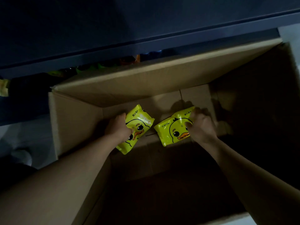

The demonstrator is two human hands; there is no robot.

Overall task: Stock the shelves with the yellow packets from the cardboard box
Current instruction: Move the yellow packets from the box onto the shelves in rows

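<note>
Both my arms reach down into a large open cardboard box (78, 120). My left hand (117, 127) grips a yellow packet (138, 127) printed with a cartoon duck, fingers curled round its left edge. My right hand (200, 125) grips a second yellow duck packet (173, 130) by its right side. The two packets are close together, just above the box floor, tilted toward each other. The near part of the box floor is in deep shadow. Beyond the box runs a dark blue shelf edge (146, 44).
Under the shelf edge, several dim packets in green and orange (128, 61) show on a lower shelf behind the box's far flap (162, 70). A yellowish packet (4, 88) sits at the far left. A pale floor (24, 143) lies left of the box.
</note>
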